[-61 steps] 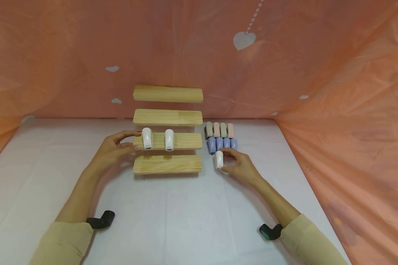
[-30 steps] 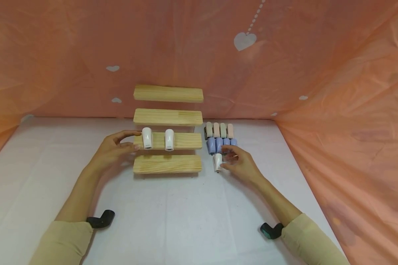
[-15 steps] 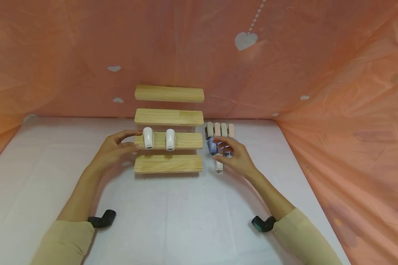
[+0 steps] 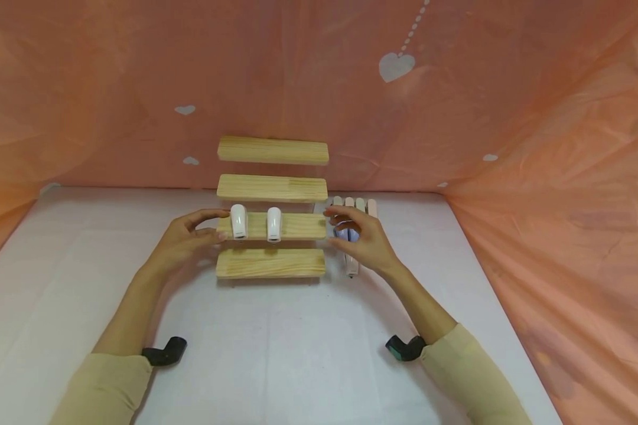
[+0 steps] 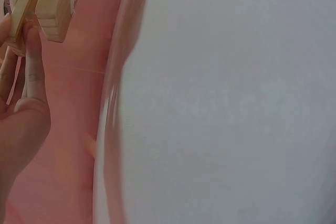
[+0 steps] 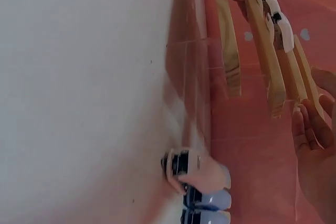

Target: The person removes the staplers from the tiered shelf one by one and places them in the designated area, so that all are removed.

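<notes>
A rack of wooden shelves stands at the back; two white mini staplers, a left one [image 4: 238,221] and a right one [image 4: 273,224], sit on its third shelf [image 4: 304,226] from the top. My left hand [image 4: 178,239] holds that shelf's left end between thumb and fingers. At the opposite end is my right hand [image 4: 369,239], its thumb and index spread around the corner with nothing held; whether it touches the wood I cannot tell. Behind that hand, a third white mini stapler [image 4: 352,267] stands on the table, partly hidden. Purple-blue staplers [image 6: 215,199] stand beside it.
Above are the top shelf [image 4: 273,151] and second shelf [image 4: 271,188]; below is the bottom shelf [image 4: 270,264]. A back row of pastel staplers [image 4: 372,207] stands right of the rack. A pink-orange curtain [image 4: 537,177] encloses the white table [image 4: 266,354].
My right hand has let go of the white mini stapler on the table and moved left and up to the third shelf's right end. My left hand has stayed at the left end.
</notes>
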`<state>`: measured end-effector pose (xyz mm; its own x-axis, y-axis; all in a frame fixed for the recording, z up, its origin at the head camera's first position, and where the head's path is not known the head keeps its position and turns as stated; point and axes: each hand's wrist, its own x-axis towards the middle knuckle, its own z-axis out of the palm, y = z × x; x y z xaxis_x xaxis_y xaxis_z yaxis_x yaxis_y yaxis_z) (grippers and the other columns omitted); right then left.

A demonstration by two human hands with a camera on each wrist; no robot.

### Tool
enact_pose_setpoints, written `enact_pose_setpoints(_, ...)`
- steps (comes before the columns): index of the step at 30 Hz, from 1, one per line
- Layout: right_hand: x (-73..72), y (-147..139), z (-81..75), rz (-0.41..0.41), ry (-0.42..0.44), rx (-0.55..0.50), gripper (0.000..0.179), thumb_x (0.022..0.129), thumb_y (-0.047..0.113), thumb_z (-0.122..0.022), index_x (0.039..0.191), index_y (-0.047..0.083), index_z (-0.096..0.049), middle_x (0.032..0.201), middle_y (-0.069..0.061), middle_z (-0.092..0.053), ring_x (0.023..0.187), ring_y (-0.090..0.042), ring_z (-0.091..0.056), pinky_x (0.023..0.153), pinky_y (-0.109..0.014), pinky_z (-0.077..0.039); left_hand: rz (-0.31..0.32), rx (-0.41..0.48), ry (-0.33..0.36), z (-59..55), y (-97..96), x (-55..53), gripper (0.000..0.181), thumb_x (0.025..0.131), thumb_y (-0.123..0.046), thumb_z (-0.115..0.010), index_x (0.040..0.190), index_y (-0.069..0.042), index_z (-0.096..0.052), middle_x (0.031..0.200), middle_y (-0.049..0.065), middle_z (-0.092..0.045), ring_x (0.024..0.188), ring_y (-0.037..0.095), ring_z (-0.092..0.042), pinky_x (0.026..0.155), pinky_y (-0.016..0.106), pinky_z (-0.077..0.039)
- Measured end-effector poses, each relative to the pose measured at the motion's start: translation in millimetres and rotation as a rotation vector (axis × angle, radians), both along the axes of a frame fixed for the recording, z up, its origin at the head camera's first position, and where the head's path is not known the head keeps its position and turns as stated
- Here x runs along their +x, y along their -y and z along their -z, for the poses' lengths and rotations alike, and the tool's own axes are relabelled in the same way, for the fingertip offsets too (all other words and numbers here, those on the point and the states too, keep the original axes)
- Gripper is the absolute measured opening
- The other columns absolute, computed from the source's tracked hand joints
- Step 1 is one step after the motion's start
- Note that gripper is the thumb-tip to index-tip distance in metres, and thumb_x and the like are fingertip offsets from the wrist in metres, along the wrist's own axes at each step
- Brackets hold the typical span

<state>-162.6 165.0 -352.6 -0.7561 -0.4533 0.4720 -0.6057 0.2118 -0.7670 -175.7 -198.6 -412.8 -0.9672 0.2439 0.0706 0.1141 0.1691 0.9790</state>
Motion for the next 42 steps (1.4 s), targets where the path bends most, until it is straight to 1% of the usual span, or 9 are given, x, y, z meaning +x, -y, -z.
enact_pose_setpoints(7,-4.5,19.1,-2.8,-0.056,0.014,-0.054,0.053,0.079,-0.018,-0.073,0.127,-0.017,-0.054,0.121,-0.035,-0.058,0.106,-0.050,-0.058,0.092,-0.057,-0.049,0.004,0.014,0.008,0.0,-0.5,1.0,0.046,0.091,-0.017,-0.074,0.135,-0.012,-0.060,0.140,0.006,-0.050,0.095,0.010,-0.069,0.082,0.034,-0.057)
enact_pose_setpoints(10,-5.1,25.8,-5.2,-0.062,0.034,-0.037,0.053,0.080,-0.015,-0.074,0.129,-0.016,-0.053,0.123,-0.034,-0.058,0.110,-0.049,-0.058,0.096,-0.055,-0.048,0.003,0.016,0.002,-0.3,-0.6,1.0,0.045,0.091,-0.017,-0.074,0.134,-0.011,-0.060,0.139,0.005,-0.051,0.095,0.010,-0.069,0.082,0.034,-0.057)
enact_pose_setpoints(14,-5.5,33.8,-4.9,-0.058,0.097,-0.006,0.054,0.082,-0.011,-0.074,0.132,-0.014,-0.052,0.127,-0.032,-0.058,0.116,-0.046,-0.058,0.101,-0.051,-0.046,0.006,0.016,-0.004,-1.0,-0.9,0.9,0.045,0.091,-0.017,-0.074,0.134,-0.011,-0.061,0.138,0.003,-0.052,0.094,0.010,-0.069,0.082,0.033,-0.056)
enact_pose_setpoints(19,-15.5,42.6,10.3,-0.049,0.156,0.016,0.060,0.082,-0.005,-0.077,0.138,-0.005,-0.053,0.133,-0.023,-0.058,0.122,-0.036,-0.058,0.105,-0.040,-0.045,0.002,0.006,-0.007,-1.4,-0.7,-0.1,0.045,0.091,-0.018,-0.074,0.134,-0.012,-0.061,0.139,0.002,-0.052,0.094,0.009,-0.069,0.082,0.032,-0.056)
enact_pose_setpoints(22,-21.4,47.4,17.2,-0.044,0.163,0.034,0.064,0.082,0.001,-0.080,0.140,0.002,-0.053,0.134,-0.016,-0.060,0.123,-0.029,-0.059,0.105,-0.034,-0.045,-0.004,0.005,-0.008,-1.9,-0.3,-0.3,0.045,0.091,-0.017,-0.074,0.134,-0.011,-0.061,0.138,0.002,-0.052,0.093,0.008,-0.069,0.081,0.030,-0.056)
enact_pose_setpoints(27,-24.0,55.4,17.6,-0.023,0.156,0.100,0.067,0.081,0.015,-0.084,0.141,0.012,-0.055,0.133,-0.005,-0.063,0.121,-0.019,-0.060,0.103,-0.029,-0.045,-0.008,0.007,0.000,-3.5,0.0,0.7,0.046,0.091,-0.015,-0.074,0.135,-0.011,-0.061,0.137,0.001,-0.053,0.093,0.009,-0.069,0.082,0.029,-0.056)
enact_pose_setpoints(31,-23.3,62.4,15.5,-0.002,0.140,0.141,0.066,0.081,0.018,-0.085,0.140,0.013,-0.056,0.131,-0.004,-0.064,0.119,-0.018,-0.061,0.101,-0.027,-0.046,-0.014,-0.009,-0.002,-4.7,1.0,2.2,0.045,0.091,-0.016,-0.074,0.134,-0.012,-0.061,0.137,0.001,-0.053,0.093,0.010,-0.069,0.081,0.029,-0.056)
enact_pose_setpoints(37,-22.0,70.9,12.8,0.092,0.121,0.213,0.069,0.076,0.024,-0.088,0.138,0.015,-0.059,0.127,-0.001,-0.066,0.113,-0.012,-0.063,0.096,-0.023,-0.048,-0.003,0.012,-0.014,-4.2,0.9,1.5,0.044,0.091,-0.015,-0.074,0.133,-0.012,-0.062,0.134,-0.001,-0.055,0.093,0.009,-0.069,0.081,0.030,-0.056)
enact_pose_setpoints(42,-20.8,80.4,12.2,0.150,0.114,0.274,0.074,0.073,0.030,-0.091,0.139,0.018,-0.059,0.130,0.001,-0.064,0.117,-0.011,-0.060,0.099,-0.025,-0.047,0.001,0.032,-0.011,-3.4,2.5,1.8,0.043,0.091,-0.013,-0.074,0.133,-0.012,-0.063,0.134,-0.002,-0.055,0.094,0.010,-0.070,0.082,0.029,-0.056)
